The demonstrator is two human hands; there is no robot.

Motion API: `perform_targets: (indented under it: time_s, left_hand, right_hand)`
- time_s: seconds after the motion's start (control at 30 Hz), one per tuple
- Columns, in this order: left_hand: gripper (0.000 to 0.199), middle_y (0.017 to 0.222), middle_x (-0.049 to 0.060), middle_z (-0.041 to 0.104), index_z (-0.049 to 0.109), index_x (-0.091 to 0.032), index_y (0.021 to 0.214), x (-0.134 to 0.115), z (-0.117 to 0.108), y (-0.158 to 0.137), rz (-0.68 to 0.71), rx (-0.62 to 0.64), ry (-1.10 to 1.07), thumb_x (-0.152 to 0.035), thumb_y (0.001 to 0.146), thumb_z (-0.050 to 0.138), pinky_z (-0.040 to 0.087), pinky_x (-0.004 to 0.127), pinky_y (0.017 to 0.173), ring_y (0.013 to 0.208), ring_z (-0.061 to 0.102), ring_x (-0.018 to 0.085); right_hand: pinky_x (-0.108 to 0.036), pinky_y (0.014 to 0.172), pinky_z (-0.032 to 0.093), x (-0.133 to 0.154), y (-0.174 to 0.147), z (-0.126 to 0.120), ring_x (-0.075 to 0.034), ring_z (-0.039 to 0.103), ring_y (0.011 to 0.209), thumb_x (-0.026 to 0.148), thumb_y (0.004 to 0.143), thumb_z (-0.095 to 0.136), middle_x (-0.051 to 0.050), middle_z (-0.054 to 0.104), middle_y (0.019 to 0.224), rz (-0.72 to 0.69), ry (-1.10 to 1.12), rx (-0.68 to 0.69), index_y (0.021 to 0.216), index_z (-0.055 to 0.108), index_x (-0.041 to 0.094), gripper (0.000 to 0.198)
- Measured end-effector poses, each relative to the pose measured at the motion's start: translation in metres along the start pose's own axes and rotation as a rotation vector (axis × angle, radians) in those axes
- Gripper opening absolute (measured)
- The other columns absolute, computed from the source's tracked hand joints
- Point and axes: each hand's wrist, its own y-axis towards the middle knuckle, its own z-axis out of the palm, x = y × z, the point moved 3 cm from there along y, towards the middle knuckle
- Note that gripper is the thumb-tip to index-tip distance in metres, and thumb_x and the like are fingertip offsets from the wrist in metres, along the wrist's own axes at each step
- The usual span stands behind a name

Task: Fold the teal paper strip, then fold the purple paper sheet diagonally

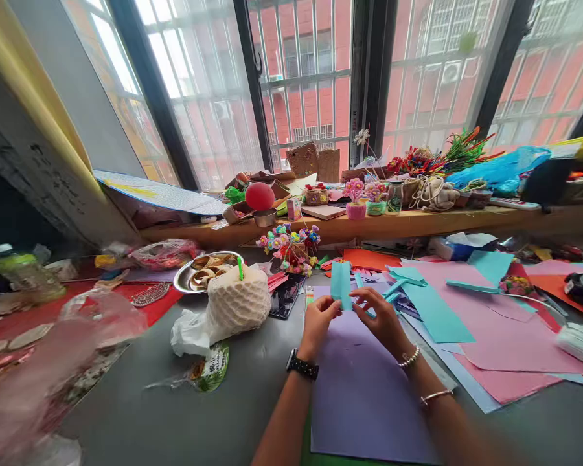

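Note:
Between my two hands stands a small folded piece of turquoise paper [341,282], held upright above a purple sheet [364,395]. My left hand [323,317] pinches its lower left edge, with a black watch on that wrist. At its right side is my right hand [376,317], fingers bent and thumb and forefinger close to the paper's edge; whether they grip it is hard to make out. Bracelets circle the right wrist and forearm. Just behind lie several narrow turquoise folded strips [393,291] on purple scraps.
Pink sheets [432,278] and a turquoise sheet [440,317] overlap at right. Left of the purple sheet are a phone [286,301], a coconut in foam netting [240,301] with a green straw, and a metal bowl [187,275]. Craft flowers [291,246] stand behind, below a cluttered windowsill [393,223].

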Motion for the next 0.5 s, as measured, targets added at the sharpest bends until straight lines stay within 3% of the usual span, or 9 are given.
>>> perform_targets:
  time_s: [0.2,0.5]
  left_hand:
    - [0.022,0.058,0.001,0.057,0.06,-0.012,0.066,-0.0012,0.0005,0.0007,-0.008,0.001,-0.018,-0.033,0.06,0.063,0.039,0.024,0.058,0.058,0.054,0.012]
    - [0.026,0.055,0.002,0.059,0.06,-0.012,0.062,-0.0044,0.0052,-0.0028,-0.046,0.045,-0.046,-0.036,0.056,0.067,0.04,0.025,0.057,0.056,0.055,0.013]
  right_hand:
    - [-0.03,0.066,0.048,0.0024,0.0017,-0.0046,-0.018,0.054,0.08,0.031,0.078,0.051,-0.006,0.055,0.086,0.026,0.018,0.08,0.084,0.064,0.023,0.016]
    - [-0.026,0.062,0.045,-0.002,0.0029,-0.0059,-0.016,0.055,0.071,0.043,0.074,0.053,-0.004,0.057,0.075,0.297,0.235,0.107,0.07,0.062,0.018,0.027]
